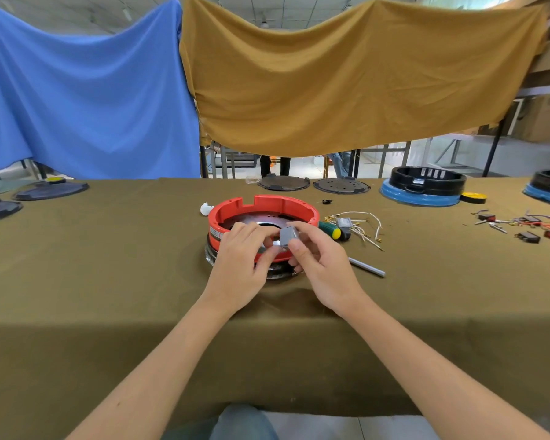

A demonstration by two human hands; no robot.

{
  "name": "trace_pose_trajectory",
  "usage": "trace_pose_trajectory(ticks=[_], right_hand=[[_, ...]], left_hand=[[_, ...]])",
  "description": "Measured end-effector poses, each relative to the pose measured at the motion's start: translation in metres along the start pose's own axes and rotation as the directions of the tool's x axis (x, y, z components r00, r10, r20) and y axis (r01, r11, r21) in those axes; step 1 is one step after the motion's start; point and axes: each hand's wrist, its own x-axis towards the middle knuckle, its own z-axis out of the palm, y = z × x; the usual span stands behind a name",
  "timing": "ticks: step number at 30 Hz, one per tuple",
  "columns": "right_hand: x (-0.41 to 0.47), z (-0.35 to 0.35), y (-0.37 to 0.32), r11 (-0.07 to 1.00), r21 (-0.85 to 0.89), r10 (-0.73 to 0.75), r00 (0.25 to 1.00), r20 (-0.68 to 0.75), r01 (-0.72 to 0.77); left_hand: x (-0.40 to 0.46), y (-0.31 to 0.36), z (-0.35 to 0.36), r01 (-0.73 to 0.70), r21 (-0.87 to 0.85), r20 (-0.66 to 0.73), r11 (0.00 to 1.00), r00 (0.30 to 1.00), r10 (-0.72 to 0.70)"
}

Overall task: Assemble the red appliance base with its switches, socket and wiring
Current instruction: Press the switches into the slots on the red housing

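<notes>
A round, glossy red plastic base with a notched rim sits mid-tabletop on olive cloth. Above its near edge, both the left hand and right hand pinch a small grey boxy socket. White wiring lies just right.

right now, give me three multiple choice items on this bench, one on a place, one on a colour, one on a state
1. Where does the green-handled screwdriver lie?
A. right of the red round plastic base
B. inside it
C. left of it

2. Colour of the small plastic block held over the base?
A. yellow
B. grey
C. blue

3. How is the block held?
A. lying loose
B. pinched by right hand, left hand touching
C. under a flat palm

A: handle shows beside the base's right rim.
B: its faces are grey.
B: fingertips of both meet on it.
</notes>
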Motion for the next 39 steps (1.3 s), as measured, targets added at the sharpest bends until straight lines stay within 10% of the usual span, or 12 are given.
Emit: trace_pose_trajectory(ticks=[19,39], right_hand=[[-0.0013,0.0025,0.0030,0.962,-0.189,-0.215,0.972,-0.093,0.195],[-0.0005,0.0021,0.0045,0.990,-0.123,-0.075,0.995,-0.069,0.066]], left_hand=[[-0.0009,-0.0036,0.0033,0.195,0.257,-0.034,0.946,0.981,-0.193],[-0.0014,-0.0009,0.0007,0.195,0.211,-0.027,0.958,0.981,-0.194]])
